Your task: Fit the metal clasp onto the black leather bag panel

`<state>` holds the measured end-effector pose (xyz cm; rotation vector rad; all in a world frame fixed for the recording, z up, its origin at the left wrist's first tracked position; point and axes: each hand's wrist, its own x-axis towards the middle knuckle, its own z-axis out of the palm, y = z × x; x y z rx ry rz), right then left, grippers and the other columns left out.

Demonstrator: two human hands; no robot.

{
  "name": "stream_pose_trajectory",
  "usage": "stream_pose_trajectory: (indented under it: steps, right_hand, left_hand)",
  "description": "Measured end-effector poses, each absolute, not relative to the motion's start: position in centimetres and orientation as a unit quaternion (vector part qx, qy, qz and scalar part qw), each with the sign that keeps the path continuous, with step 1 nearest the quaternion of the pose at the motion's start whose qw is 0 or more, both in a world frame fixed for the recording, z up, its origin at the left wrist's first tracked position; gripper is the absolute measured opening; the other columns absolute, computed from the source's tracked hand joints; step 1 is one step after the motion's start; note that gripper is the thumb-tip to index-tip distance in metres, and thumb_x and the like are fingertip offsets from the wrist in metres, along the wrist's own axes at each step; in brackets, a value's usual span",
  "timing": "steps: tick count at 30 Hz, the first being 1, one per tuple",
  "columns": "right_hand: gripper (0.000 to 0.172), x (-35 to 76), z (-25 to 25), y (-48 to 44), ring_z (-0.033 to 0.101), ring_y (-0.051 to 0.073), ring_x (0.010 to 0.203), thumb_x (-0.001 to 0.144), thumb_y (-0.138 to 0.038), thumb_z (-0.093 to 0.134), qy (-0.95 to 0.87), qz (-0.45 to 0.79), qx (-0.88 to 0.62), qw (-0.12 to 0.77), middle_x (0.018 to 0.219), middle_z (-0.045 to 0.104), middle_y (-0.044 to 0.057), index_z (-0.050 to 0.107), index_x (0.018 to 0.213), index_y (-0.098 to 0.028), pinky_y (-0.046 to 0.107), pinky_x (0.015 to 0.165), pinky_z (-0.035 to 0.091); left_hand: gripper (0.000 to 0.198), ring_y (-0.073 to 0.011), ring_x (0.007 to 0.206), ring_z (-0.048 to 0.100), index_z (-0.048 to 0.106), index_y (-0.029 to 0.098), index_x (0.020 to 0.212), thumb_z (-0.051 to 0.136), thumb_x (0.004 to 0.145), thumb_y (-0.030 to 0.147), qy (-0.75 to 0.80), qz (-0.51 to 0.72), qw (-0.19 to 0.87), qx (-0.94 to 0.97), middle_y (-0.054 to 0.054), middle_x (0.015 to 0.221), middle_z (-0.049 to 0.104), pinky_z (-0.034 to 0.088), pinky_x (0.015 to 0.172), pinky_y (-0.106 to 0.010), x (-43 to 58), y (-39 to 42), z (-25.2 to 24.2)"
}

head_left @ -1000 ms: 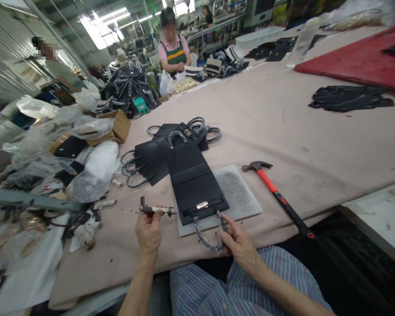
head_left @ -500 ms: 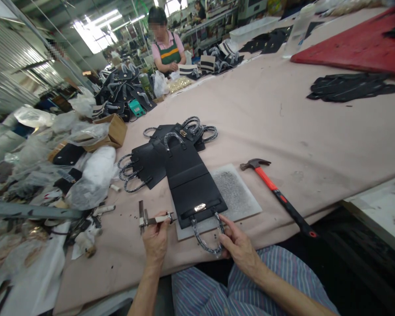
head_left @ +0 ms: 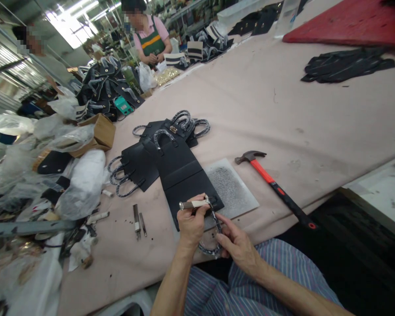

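My left hand [head_left: 191, 226] is closed on a metal hand punch [head_left: 195, 204] wrapped in white tape. It holds the punch over the near end of a black leather bag panel [head_left: 184, 173], beside the handle's base. The gold clasp there is hidden behind my hand. My right hand [head_left: 235, 243] grips the plastic-wrapped handle [head_left: 209, 251] at the panel's near edge. Under the panel lies a pale, speckled board [head_left: 240, 188]. Left of my left hand, two slim metal tools [head_left: 137, 221] rest on the cloth.
A claw hammer [head_left: 278, 189] with a red and black handle lies to the right. More black handled panels [head_left: 138, 164] are stacked behind. Plastic bags and a cardboard box [head_left: 103, 131] crowd the left. A co-worker [head_left: 153, 39] sits across the table [head_left: 283, 109]; another person stands far left.
My left hand has carried the punch rightward from beside the panel to over its near end. My right hand stays on the handle. The view has shifted slightly; another person shows at far left.
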<state>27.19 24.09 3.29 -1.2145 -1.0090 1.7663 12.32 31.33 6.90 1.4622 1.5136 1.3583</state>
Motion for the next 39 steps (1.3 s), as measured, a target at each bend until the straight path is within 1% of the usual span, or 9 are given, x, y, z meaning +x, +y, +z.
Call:
stream_pose_trajectory:
  steps: [8,16,20,24,30,39]
  right_hand:
    - [0.066,27.43,3.03,23.98,0.055,0.012,0.050,0.092,-0.047,0.058,-0.393,0.694,-0.473,0.374,0.071,0.046,-0.006,0.042,0.151,-0.021,0.024,0.049,0.048]
    - [0.066,27.50,3.34,24.28,0.056,0.013,0.049,0.092,-0.046,0.057,-0.399,0.692,-0.475,0.369,0.069,0.047,-0.006,0.043,0.151,-0.020,0.025,0.048,0.047]
    - [0.064,27.55,3.31,24.22,0.056,0.013,0.050,0.093,-0.045,0.056,-0.403,0.691,-0.469,0.375,0.069,0.048,-0.006,0.043,0.151,-0.020,0.025,0.049,0.047]
    - [0.064,27.66,3.22,24.09,0.056,0.013,0.050,0.094,-0.044,0.056,-0.409,0.691,-0.466,0.373,0.069,0.048,-0.006,0.041,0.152,-0.020,0.025,0.050,0.048]
    - [0.066,27.64,3.02,24.08,0.056,0.013,0.050,0.094,-0.045,0.055,-0.409,0.693,-0.461,0.374,0.070,0.048,-0.006,0.040,0.152,-0.018,0.024,0.049,0.048]
    - [0.066,27.55,3.05,24.17,0.056,0.013,0.049,0.093,-0.046,0.056,-0.405,0.695,-0.459,0.378,0.070,0.047,-0.005,0.041,0.151,-0.019,0.025,0.048,0.048]
  left_hand:
    - [0.009,-0.0222,0.101,0.074,0.075,0.019,0.091,0.071,0.086,0.025,0.599,0.504,0.294,0.549,-0.008,0.104,0.078,0.059,0.098,-0.040,11.87,31.69,6.31]
    - [0.014,-0.0228,0.102,0.075,0.074,0.020,0.099,0.073,0.087,0.026,0.591,0.485,0.310,0.564,-0.008,0.110,0.077,0.059,0.098,-0.042,11.87,31.29,5.73]
    - [0.013,-0.0227,0.105,0.074,0.074,0.020,0.098,0.073,0.087,0.026,0.587,0.478,0.296,0.582,-0.007,0.110,0.077,0.058,0.100,-0.042,11.92,31.29,5.99]
    - [0.012,-0.0222,0.106,0.073,0.074,0.020,0.098,0.072,0.088,0.025,0.574,0.484,0.305,0.586,-0.008,0.112,0.077,0.058,0.100,-0.042,11.95,31.25,5.99]
    - [0.011,-0.0229,0.106,0.073,0.074,0.019,0.097,0.073,0.087,0.025,0.569,0.493,0.311,0.579,-0.008,0.111,0.077,0.058,0.100,-0.044,11.90,31.17,5.67]
    - [0.010,-0.0224,0.104,0.074,0.074,0.020,0.097,0.073,0.087,0.021,0.562,0.486,0.277,0.609,-0.007,0.110,0.077,0.059,0.100,-0.042,12.23,31.40,6.05]
